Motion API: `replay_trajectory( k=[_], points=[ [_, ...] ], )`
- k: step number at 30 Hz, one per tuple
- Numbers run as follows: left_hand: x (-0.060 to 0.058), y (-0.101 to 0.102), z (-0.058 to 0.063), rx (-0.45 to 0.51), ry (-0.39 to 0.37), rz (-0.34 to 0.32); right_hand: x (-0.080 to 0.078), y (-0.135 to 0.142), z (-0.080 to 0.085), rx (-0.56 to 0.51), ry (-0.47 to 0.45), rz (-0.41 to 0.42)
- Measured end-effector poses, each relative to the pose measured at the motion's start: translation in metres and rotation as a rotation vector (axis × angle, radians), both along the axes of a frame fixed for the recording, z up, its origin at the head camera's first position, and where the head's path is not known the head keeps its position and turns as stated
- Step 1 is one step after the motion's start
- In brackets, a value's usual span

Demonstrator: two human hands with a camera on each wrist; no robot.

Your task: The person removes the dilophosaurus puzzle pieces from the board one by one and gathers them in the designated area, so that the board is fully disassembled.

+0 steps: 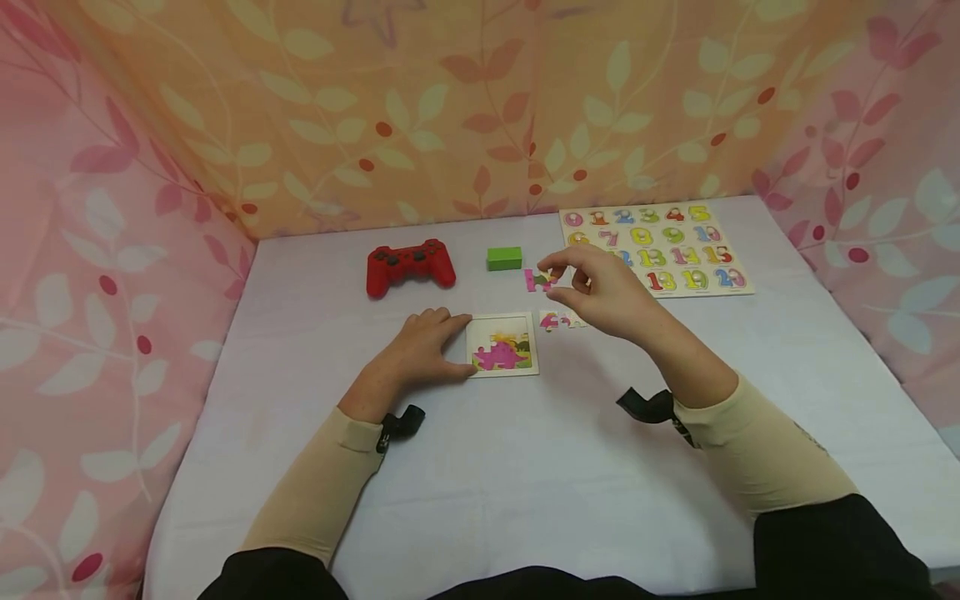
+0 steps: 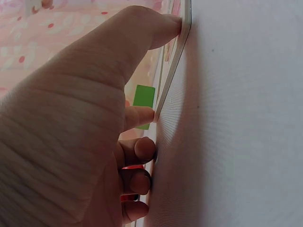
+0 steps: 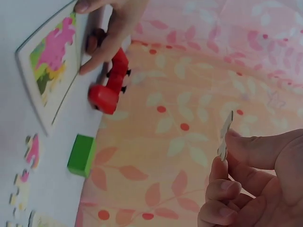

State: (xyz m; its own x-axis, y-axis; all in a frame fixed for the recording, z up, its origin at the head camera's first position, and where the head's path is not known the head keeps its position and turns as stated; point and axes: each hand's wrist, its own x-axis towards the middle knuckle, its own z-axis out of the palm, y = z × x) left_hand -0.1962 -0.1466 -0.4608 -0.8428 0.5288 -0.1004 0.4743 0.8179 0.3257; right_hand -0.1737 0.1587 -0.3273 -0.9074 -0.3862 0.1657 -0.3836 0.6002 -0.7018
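Note:
A puzzle piece point(image 3: 226, 137), seen nearly edge-on, is pinched between the thumb and index finger of my right hand point(image 1: 611, 292), raised above the table. My left hand point(image 1: 420, 354) rests on the table, its thumb and index finger spread and touching the left corners of a square puzzle board point(image 1: 500, 374). The board lies flat, partly filled with a pink dinosaur picture. Loose jigsaw pieces point(image 3: 33, 151) lie right of the board, partly hidden by the right hand in the head view.
Behind the board stand a green block point(image 1: 504, 258) and a red game controller point(image 1: 411, 267). A number puzzle board point(image 1: 697, 285) lies at the back right, partly behind my right hand. Patterned cloth walls point(image 1: 480, 108) border the white table point(image 1: 480, 483).

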Motion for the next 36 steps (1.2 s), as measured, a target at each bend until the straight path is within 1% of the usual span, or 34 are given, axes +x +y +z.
replay_trajectory(
  k=[2, 5, 9, 13, 17, 22, 26, 29, 36],
  points=[
    [0.000, 0.000, 0.001, 0.001, 0.000, 0.002, 0.000, 0.006, -0.002, 0.004, -0.011, -0.006],
    [0.000, 0.000, 0.002, 0.002, 0.003, 0.003, -0.001, 0.014, -0.010, 0.032, -0.042, -0.015],
    [0.000, 0.000, 0.001, 0.006, 0.007, 0.006, -0.002, 0.021, -0.023, 0.101, -0.092, -0.013],
    [0.000, 0.000, 0.001, 0.009, 0.009, 0.007, -0.003, 0.025, -0.038, 0.158, -0.132, 0.005],
    [0.001, 0.000, 0.001, 0.007, 0.011, 0.006, -0.004, 0.027, -0.053, 0.178, -0.159, 0.003],
    [0.001, 0.000, 0.001, 0.012, 0.006, 0.007, -0.006, 0.024, -0.067, 0.188, -0.161, -0.003],
    [0.001, 0.001, 0.003, 0.011, -0.001, 0.003, -0.007, 0.022, -0.075, 0.213, -0.184, -0.008],
    [0.001, 0.001, 0.004, 0.012, -0.007, 0.003, -0.008, 0.021, -0.078, 0.235, -0.209, -0.013],
    [0.002, 0.001, 0.004, 0.016, -0.013, 0.007, -0.013, 0.017, -0.087, 0.291, -0.236, 0.006]
  ],
)
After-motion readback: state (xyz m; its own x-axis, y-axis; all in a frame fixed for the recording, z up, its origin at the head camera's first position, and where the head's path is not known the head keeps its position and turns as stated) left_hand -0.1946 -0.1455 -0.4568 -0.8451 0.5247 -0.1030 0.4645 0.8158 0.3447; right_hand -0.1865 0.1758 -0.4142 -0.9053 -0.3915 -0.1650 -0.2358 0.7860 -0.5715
